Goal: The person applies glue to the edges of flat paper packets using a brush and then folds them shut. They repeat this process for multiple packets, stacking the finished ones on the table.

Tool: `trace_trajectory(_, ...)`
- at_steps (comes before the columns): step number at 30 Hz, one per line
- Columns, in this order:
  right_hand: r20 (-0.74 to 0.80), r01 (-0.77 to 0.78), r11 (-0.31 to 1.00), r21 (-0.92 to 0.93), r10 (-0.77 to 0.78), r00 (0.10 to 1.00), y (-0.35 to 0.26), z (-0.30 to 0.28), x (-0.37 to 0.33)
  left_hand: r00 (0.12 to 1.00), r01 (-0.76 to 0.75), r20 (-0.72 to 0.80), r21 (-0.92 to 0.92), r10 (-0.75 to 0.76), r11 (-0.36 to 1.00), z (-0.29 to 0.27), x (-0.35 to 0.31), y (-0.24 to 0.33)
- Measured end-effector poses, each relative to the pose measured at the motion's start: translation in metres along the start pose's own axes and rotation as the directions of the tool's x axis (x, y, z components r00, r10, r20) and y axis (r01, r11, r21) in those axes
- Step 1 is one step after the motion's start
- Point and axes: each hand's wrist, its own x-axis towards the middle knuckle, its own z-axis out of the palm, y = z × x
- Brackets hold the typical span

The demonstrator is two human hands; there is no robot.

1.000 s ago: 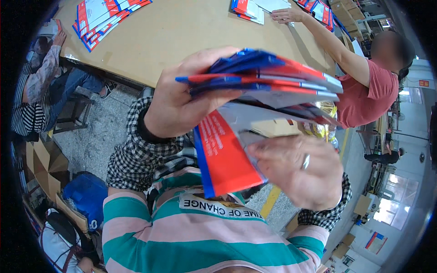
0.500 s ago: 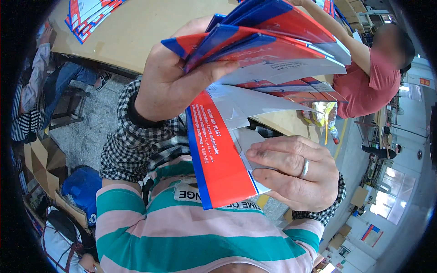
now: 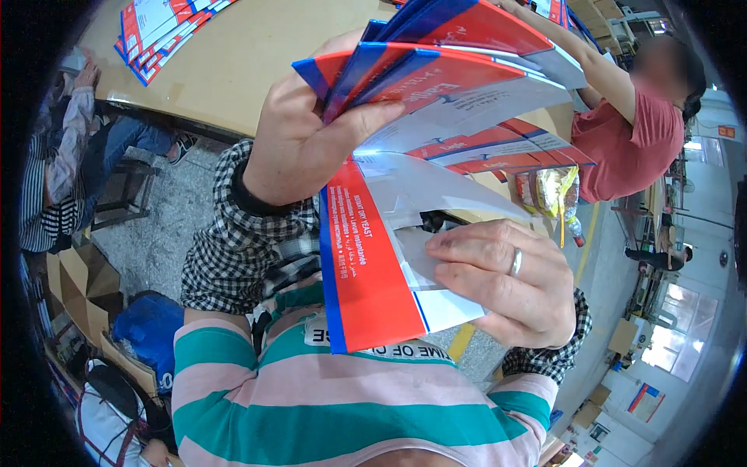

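Observation:
A fanned bundle of flat red, white and blue packaging pouches (image 3: 467,86) is gripped at its blue-edged end by my left hand (image 3: 299,152), the thumb lying across the front. Below it, one pouch (image 3: 369,272) hangs apart from the bundle, its red and blue panel towards me. My right hand (image 3: 510,284), a ring on one finger, is closed at the white side of this lower pouch, thumb hidden behind. A pale, translucent flap stands up between the two. Whether the lower pouch joins the bundle under my left hand cannot be seen.
More pouches (image 3: 159,31) lie spread on the tan table (image 3: 226,54) at the far left. A co-worker in a red shirt (image 3: 634,148) is at the right, near a clear bag with yellow contents (image 3: 556,191). An open cardboard box (image 3: 85,284) and blue bag (image 3: 148,327) are at lower left.
The bundle's upper pouches have tilted, showing more of their printed faces. My right hand has shifted slightly, and the lower pouch's white side now spreads wider below its fingers.

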Motion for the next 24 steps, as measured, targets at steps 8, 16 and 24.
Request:
trace_trajectory(8, -0.017, -0.023, 1.0, 0.0, 0.023, 1.0, 0.001, 0.004, -0.007, 0.998, 0.028, -0.049, 0.071, -0.024, 0.997, 0.003, -0.005, -0.009)
trace_trajectory(16, -0.037, -0.061, 0.997, 0.043, 0.063, 0.997, 0.0, 0.004, -0.006, 1.0, 0.021, 0.016, -0.054, -0.02, 0.998, 0.0, -0.006, -0.018)
trace_trajectory(24, -0.088, -0.062, 0.998, -0.006, 0.061, 0.994, 0.005, 0.0, -0.001, 0.998, 0.048, 0.035, -0.075, -0.045, 0.996, -0.003, -0.006, -0.011)
